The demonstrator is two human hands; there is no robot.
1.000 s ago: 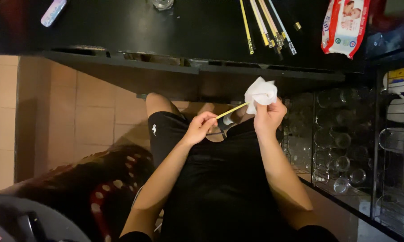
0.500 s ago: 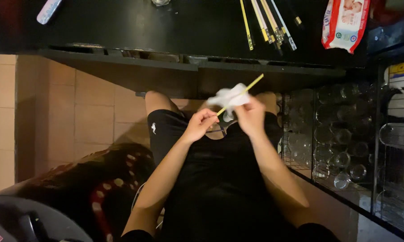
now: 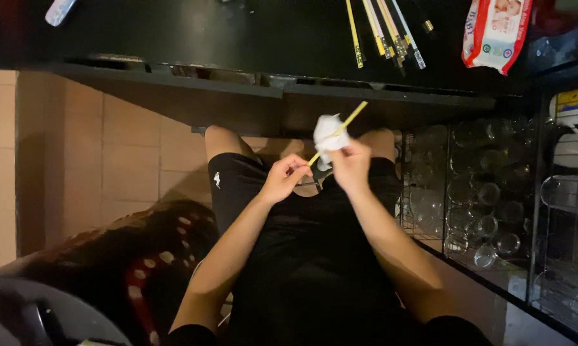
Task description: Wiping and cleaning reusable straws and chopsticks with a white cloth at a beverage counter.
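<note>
Your left hand (image 3: 284, 179) pinches yellow stick (image 3: 337, 132) low end; right hand (image 3: 350, 165) fingers closed round white tissue (image 3: 328, 134) mid-stick. Stick light, stiff, thin; tissue soft.

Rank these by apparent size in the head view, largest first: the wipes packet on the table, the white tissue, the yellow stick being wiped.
1. Wipes packet, though cut off by the frame edge.
2. White tissue.
3. Yellow stick: longer than the tissue but far thinner, so this order is unsure.

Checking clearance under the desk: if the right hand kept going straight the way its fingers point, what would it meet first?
The right hand points up-frame, gripping a crumpled white tissue around a thin yellow stick. Beyond those, the dark desk's front edge looks first in line, though depth is unclear.
</note>
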